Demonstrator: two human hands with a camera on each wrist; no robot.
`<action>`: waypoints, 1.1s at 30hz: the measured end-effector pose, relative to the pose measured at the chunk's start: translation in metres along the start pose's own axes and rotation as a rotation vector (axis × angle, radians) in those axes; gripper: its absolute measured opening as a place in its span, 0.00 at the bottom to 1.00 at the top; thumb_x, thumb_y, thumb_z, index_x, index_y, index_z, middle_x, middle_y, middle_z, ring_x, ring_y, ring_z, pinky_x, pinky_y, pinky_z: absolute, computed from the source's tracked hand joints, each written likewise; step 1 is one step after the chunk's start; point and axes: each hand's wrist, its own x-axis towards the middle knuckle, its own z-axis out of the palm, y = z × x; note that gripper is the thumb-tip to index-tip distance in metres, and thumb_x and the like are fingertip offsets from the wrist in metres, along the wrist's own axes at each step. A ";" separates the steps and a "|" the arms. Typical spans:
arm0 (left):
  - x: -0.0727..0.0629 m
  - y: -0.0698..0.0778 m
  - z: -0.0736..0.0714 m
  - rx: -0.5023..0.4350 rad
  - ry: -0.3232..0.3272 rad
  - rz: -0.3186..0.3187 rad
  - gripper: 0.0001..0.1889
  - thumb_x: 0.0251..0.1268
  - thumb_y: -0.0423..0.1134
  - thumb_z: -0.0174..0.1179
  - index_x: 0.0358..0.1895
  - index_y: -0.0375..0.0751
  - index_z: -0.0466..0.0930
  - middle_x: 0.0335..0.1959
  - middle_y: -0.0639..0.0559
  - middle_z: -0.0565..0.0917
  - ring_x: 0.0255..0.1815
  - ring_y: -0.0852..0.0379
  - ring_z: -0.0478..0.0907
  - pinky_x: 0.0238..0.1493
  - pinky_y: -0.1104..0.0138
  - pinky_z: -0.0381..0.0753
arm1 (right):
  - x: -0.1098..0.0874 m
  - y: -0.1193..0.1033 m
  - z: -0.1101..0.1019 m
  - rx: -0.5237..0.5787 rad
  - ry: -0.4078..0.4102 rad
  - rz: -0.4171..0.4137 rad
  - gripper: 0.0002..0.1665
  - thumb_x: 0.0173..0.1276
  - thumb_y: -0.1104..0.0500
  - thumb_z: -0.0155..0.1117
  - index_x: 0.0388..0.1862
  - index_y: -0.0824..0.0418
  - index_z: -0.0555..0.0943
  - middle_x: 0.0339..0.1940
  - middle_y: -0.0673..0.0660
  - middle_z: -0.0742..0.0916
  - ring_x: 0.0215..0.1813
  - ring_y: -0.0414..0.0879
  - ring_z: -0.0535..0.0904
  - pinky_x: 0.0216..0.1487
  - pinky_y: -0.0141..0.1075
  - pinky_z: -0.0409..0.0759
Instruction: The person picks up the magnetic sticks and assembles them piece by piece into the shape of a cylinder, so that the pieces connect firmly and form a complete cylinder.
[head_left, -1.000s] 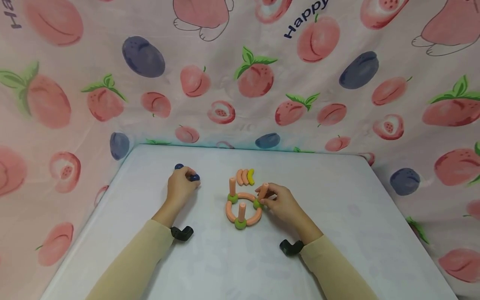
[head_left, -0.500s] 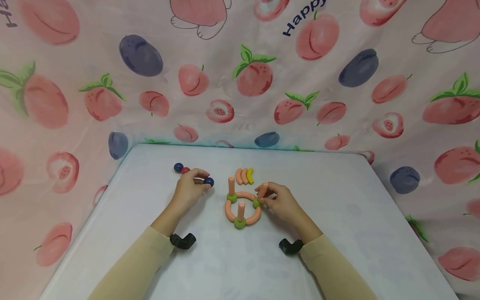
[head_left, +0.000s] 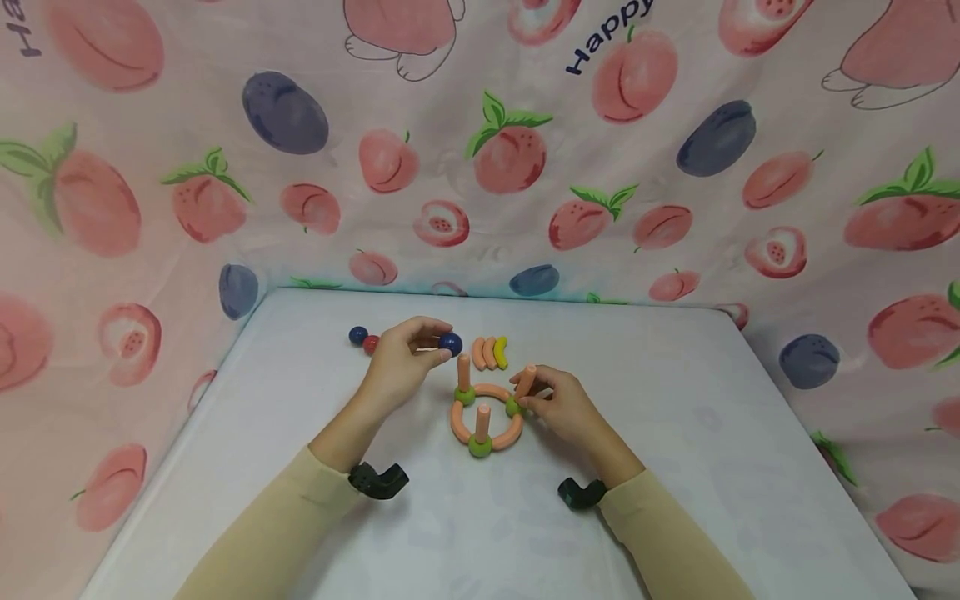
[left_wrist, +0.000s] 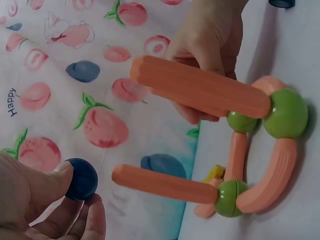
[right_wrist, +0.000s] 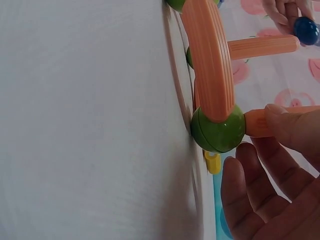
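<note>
While left fingers (left_wrist: 96, 221) pinch it, the blue ball (head_left: 450, 344) has neared a rod (head_left: 464, 372).

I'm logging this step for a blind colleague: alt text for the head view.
The left hand pinches a blue ball near an orange ring with green joints and three posts; the right hand pinches the right post. Behind the ring lie two orange pieces and a yellow one; another blue ball and a red ball lie left of the left hand.
</note>
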 end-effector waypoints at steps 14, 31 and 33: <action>0.005 -0.002 0.012 -0.037 -0.067 0.039 0.18 0.72 0.31 0.70 0.61 0.47 0.86 0.60 0.47 0.88 0.65 0.46 0.85 0.63 0.53 0.89 | 0.000 0.001 0.001 -0.019 0.010 -0.003 0.15 0.71 0.66 0.74 0.53 0.54 0.87 0.52 0.54 0.91 0.50 0.48 0.85 0.48 0.39 0.86; 0.007 -0.003 0.016 -0.080 -0.077 0.037 0.18 0.69 0.31 0.73 0.59 0.49 0.87 0.61 0.49 0.87 0.61 0.47 0.86 0.61 0.54 0.89 | -0.002 -0.004 0.004 -0.087 0.033 0.015 0.16 0.70 0.65 0.76 0.55 0.56 0.88 0.49 0.51 0.92 0.52 0.47 0.86 0.50 0.42 0.87; 0.006 -0.002 0.016 -0.079 -0.076 0.035 0.18 0.69 0.32 0.73 0.59 0.50 0.87 0.61 0.48 0.87 0.61 0.47 0.86 0.61 0.54 0.89 | -0.002 -0.004 0.004 -0.085 0.031 0.019 0.16 0.70 0.64 0.77 0.55 0.56 0.88 0.49 0.50 0.92 0.51 0.47 0.85 0.50 0.41 0.87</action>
